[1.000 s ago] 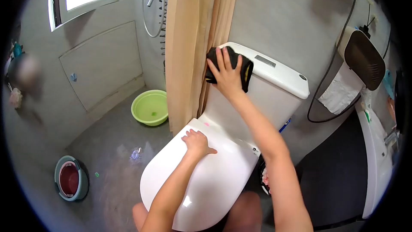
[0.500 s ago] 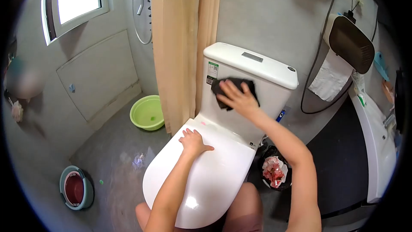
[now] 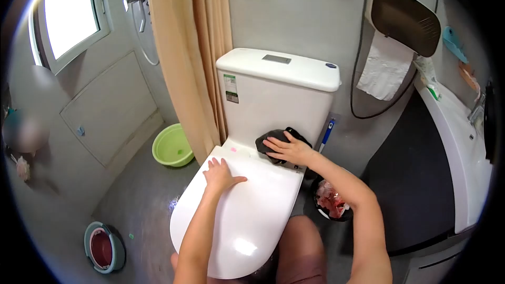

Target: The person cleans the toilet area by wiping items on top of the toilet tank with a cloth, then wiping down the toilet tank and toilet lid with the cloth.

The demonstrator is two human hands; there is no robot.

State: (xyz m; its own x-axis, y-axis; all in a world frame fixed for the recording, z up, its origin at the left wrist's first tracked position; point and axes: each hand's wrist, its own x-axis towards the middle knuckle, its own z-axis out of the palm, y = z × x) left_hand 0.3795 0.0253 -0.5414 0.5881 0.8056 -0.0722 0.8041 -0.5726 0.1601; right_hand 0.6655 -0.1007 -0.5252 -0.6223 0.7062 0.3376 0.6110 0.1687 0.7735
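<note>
My left hand [image 3: 219, 177] lies with spread fingers on the closed white toilet lid [image 3: 252, 205], near its hinge end. Under my right hand [image 3: 288, 149] is a black cloth [image 3: 269, 140], pressed against the lower front of the white tank [image 3: 279, 102], just above the back of the lid. The fingers of that hand are laid over the cloth, which bunches up around them. A green and white label [image 3: 231, 88] shows on the tank's left side. A small pink mark [image 3: 233, 149] is behind the lid.
A beige curtain [image 3: 192, 58] hangs left of the tank, by a green basin [image 3: 173, 146]. Stacked basins [image 3: 104, 247] stand at the lower left. Right of the toilet are a blue-handled brush [image 3: 327, 132], a bin with waste [image 3: 331, 200], a paper holder [image 3: 405, 18] and a washbasin [image 3: 460, 168].
My right hand has moved the black cloth from the tank's upper left corner down and across to its lower right front. My left hand stays on the lid. The view has shifted.
</note>
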